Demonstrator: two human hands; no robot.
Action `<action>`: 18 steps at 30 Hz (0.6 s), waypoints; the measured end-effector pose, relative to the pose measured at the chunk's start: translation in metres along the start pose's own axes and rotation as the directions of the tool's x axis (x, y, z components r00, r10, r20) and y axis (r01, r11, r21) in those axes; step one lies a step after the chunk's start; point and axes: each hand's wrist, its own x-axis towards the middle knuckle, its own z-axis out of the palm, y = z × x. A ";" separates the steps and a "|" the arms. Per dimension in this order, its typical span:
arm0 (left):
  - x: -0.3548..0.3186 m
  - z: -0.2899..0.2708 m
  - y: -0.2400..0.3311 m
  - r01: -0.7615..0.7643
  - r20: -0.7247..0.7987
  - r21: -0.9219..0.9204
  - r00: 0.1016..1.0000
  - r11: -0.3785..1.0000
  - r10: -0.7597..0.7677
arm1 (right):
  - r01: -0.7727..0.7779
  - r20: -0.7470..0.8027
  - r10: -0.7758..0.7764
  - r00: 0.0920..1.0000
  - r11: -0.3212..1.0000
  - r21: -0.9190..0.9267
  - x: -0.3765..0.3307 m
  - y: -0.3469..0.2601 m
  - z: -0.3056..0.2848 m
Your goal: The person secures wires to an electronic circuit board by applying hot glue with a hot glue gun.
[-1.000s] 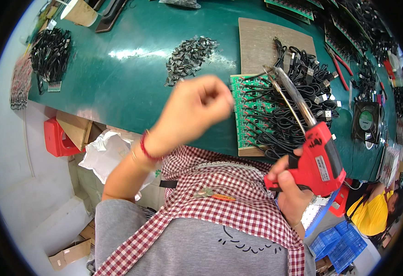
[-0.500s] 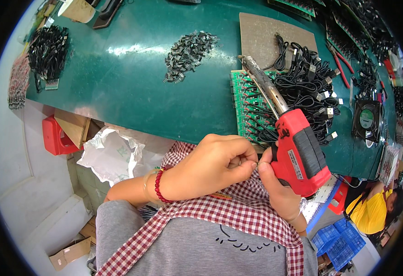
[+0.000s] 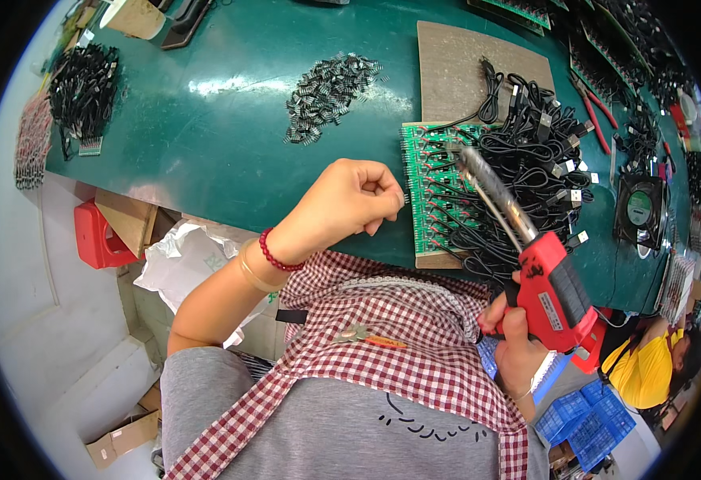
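Observation:
My left hand (image 3: 354,200) is closed in a pinch at the left edge of a green circuit board panel (image 3: 424,172), with what looks like a small dark component (image 3: 405,198) at its fingertips. My right hand (image 3: 517,340) grips a red soldering gun (image 3: 557,292) low at the table's front edge. The gun's long metal tip (image 3: 478,176) reaches up over the panel. Many black cables (image 3: 526,152) run from the panel to the right.
A pile of small black components (image 3: 328,86) lies on the green table (image 3: 206,136), with a brown board (image 3: 462,60) behind the panel. Red-handled pliers (image 3: 594,120) and a small fan (image 3: 640,210) sit right. A red stool (image 3: 98,236), white bag (image 3: 190,256) and blue crates (image 3: 586,416) stand below.
My left hand dropped from over the table to the gun beside my right hand, then rose to the panel's left edge. The soldering gun shifted slightly right and lower.

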 end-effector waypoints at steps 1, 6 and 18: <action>0.003 -0.001 0.001 0.037 0.019 0.002 0.999 0.999 -0.037 | -0.023 -0.005 0.023 1.000 0.999 0.044 -0.004 0.007 -0.006; 0.010 -0.001 0.000 0.073 0.060 0.022 0.995 0.997 -0.074 | -0.102 -0.032 0.106 0.994 0.988 0.112 -0.016 0.022 -0.012; 0.011 0.001 -0.002 0.071 0.068 0.050 0.995 0.996 -0.075 | -0.109 0.021 0.109 0.994 0.994 0.004 -0.021 0.045 -0.020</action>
